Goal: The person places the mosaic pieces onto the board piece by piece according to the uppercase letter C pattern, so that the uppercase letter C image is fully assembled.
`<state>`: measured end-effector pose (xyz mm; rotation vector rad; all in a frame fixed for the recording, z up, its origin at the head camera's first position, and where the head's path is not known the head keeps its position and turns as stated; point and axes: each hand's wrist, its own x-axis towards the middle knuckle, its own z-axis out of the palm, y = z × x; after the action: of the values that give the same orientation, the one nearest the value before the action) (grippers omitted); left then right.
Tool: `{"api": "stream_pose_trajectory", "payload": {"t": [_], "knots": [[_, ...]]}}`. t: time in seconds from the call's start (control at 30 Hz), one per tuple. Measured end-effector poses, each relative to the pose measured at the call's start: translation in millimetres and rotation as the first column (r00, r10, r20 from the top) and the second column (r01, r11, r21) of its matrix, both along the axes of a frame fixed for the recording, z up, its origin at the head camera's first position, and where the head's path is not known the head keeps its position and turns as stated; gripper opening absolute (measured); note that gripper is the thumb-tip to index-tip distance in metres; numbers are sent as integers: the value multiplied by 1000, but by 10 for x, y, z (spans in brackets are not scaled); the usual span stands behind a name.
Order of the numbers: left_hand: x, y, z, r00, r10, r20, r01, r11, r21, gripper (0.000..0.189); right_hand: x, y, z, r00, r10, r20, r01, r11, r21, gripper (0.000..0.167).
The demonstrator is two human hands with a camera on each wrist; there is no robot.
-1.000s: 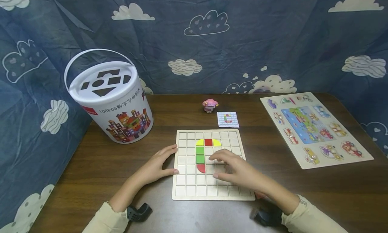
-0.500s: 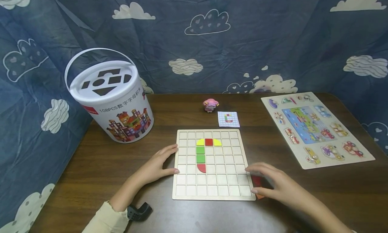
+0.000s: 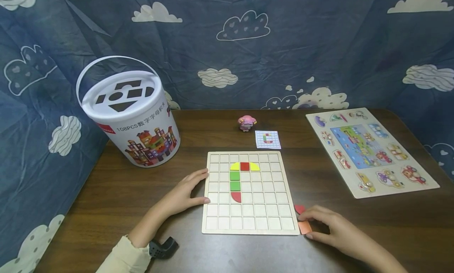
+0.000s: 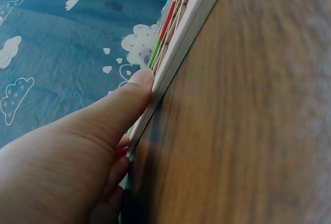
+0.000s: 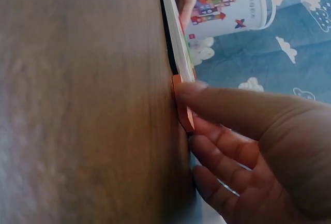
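Note:
The wooden grid board (image 3: 262, 212) lies flat, with yellow quarter-round tiles, a red square (image 3: 244, 166), green squares (image 3: 235, 181) and a red quarter-round (image 3: 236, 197) set in its cells. My left hand (image 3: 179, 198) rests at the board's left edge, thumb and fingers spread; the left wrist view shows the thumb (image 4: 140, 79) on the rim. Beyond the lower right corner, my right hand (image 3: 331, 227) has its thumb and fingers at opposite sides of an orange square tile (image 3: 304, 227), pinching it. Another red tile (image 3: 299, 208) lies just above, partly behind the fingers.
Behind the board are a small card (image 3: 268, 139) with a coloured grid pattern and a pink figurine (image 3: 246, 123). A white lidded block bucket (image 3: 142, 131) stands at the left. A wooden picture puzzle board (image 3: 372, 154) lies at the right.
My right hand has moved from over the board's middle to the right and down, off the board, to the orange tile. My left hand and the tiles on the board have stayed put.

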<state>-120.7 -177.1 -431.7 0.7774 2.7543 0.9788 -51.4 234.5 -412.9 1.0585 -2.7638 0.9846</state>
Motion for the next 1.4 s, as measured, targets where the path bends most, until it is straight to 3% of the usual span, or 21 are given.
{"api": "stream_pose_trajectory", "payload": {"t": [0.33,0.73,1.0,1.4], "knots": [[4,1,-1,1000,5,-1,-5,1000,1,75,-6,-1,16,995,-4,-103,12,997,79,32],[1,-2,-10,1000,7,10,-7,1000,-8,76,-138,-238,227,985,-29,-169,20,998,-53,35],[-1,-1,-4,1000,5,11,-5,1000,-3,75,-261,-606,257,994,-63,-88,54,993,-102,31],[0,9,10,1000,2,12,-2,1000,5,76,-481,-1017,17,997,-47,63,53,995,-86,22]]}}
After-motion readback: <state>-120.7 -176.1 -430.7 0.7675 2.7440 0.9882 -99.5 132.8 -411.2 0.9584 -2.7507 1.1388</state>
